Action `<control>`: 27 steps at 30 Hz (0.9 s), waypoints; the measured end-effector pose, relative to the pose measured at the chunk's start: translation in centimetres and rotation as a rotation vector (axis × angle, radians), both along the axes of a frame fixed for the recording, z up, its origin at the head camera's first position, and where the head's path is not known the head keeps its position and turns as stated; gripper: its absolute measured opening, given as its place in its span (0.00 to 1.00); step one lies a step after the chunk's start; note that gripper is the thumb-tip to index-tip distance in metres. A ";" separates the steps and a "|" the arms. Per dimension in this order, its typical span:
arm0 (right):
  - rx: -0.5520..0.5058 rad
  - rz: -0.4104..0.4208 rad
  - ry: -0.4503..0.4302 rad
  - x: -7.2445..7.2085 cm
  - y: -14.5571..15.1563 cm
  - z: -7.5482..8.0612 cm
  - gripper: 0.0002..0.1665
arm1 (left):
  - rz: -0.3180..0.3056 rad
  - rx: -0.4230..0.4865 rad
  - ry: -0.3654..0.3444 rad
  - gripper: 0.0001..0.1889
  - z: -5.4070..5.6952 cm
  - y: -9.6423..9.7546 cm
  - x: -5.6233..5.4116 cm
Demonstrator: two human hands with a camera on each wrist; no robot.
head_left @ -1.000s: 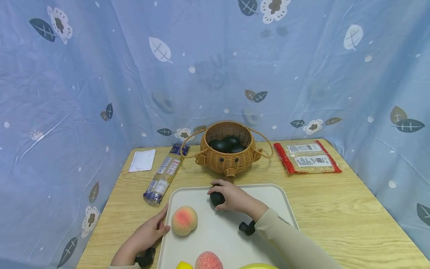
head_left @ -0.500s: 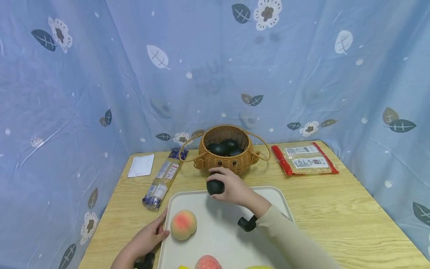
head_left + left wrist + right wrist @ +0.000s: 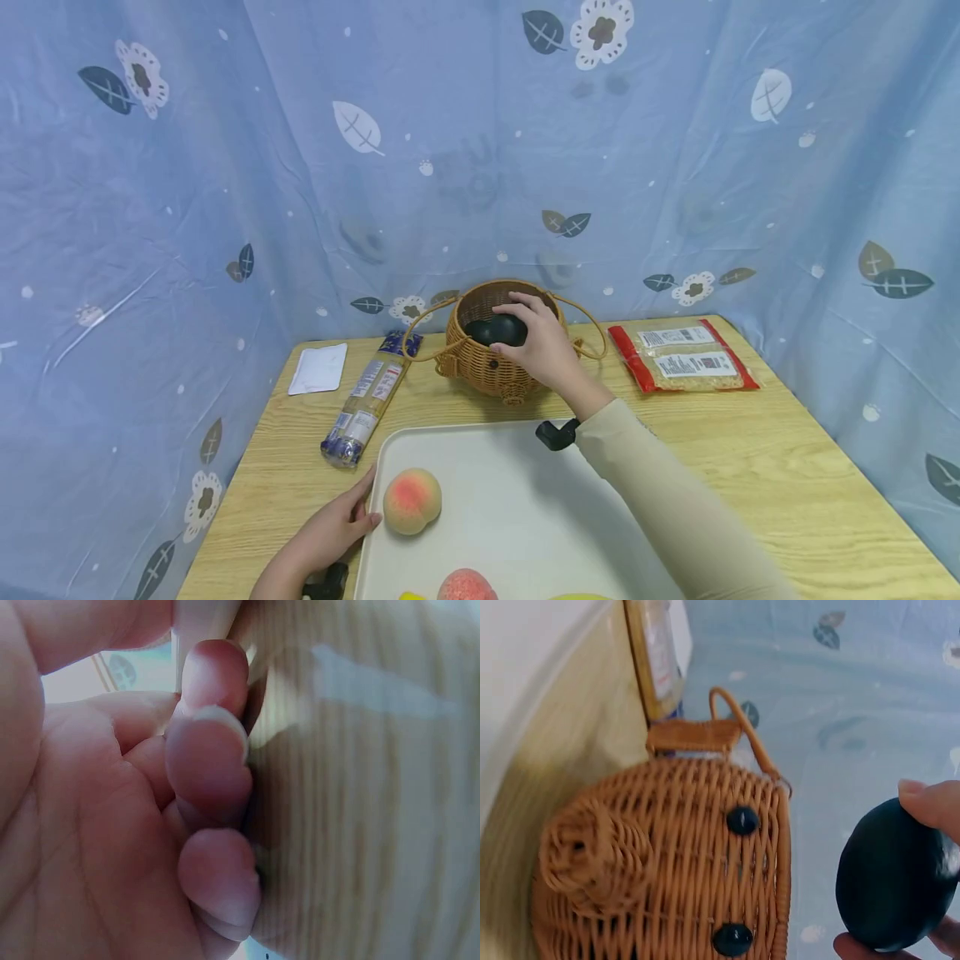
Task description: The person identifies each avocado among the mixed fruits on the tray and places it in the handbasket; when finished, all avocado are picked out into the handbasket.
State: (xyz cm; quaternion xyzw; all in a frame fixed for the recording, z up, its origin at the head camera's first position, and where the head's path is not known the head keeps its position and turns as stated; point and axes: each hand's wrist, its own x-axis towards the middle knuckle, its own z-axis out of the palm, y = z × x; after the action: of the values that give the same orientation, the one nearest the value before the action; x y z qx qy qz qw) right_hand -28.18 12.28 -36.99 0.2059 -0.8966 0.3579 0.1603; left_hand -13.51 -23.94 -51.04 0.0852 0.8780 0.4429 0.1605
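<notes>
In the head view my right hand (image 3: 546, 343) holds a dark avocado (image 3: 510, 330) over the mouth of a wicker basket (image 3: 480, 368). More dark avocados show inside, partly hidden by the hand. Seen from the right wrist, thumb and fingers pinch the smooth avocado (image 3: 889, 881) just off the rim of the animal-faced basket (image 3: 682, 855). My left hand (image 3: 327, 531) rests on the table, its thumb and index finger touching the left edge of a white tray (image 3: 517, 475). In the left wrist view its fingertips (image 3: 217, 870) lie close to the wood surface.
On the tray are a peach (image 3: 412, 501), a pinkish-red fruit (image 3: 467, 586) and yellow items cut off below. A clear-and-blue noodle packet (image 3: 363, 400) and white packet (image 3: 317, 368) lie left, a red-edged food bag (image 3: 682, 357) right. Basket handles (image 3: 591, 321) stick out sideways.
My right hand has lifted the avocado off the tray and carried it forward, up to the basket's opening. The left hand has stayed at the tray's edge.
</notes>
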 end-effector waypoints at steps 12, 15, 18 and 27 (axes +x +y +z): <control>0.045 -0.054 -0.068 -3.4 0.7 0.4 0.33 | -0.024 -0.007 0.012 0.43 -0.2 0.4 -0.1; 0.054 -0.059 -0.072 -3.9 0.9 0.3 0.32 | -0.021 0.005 0.000 0.44 -0.3 0.4 -0.1; 0.058 -0.058 -0.072 -4.2 0.8 0.2 0.33 | -0.011 -0.002 0.002 0.44 -0.3 0.3 0.0; 0.021 -0.062 -0.088 -4.9 0.6 -0.2 0.31 | 0.006 -0.026 0.016 0.44 -0.4 -0.1 0.0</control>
State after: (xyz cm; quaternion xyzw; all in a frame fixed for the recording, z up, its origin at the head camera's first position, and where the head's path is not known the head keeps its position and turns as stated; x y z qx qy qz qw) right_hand -33.04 12.86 -37.18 0.1640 -0.9124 0.3519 0.1295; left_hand -13.51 -24.02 -51.41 0.0837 0.8852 0.4311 0.1533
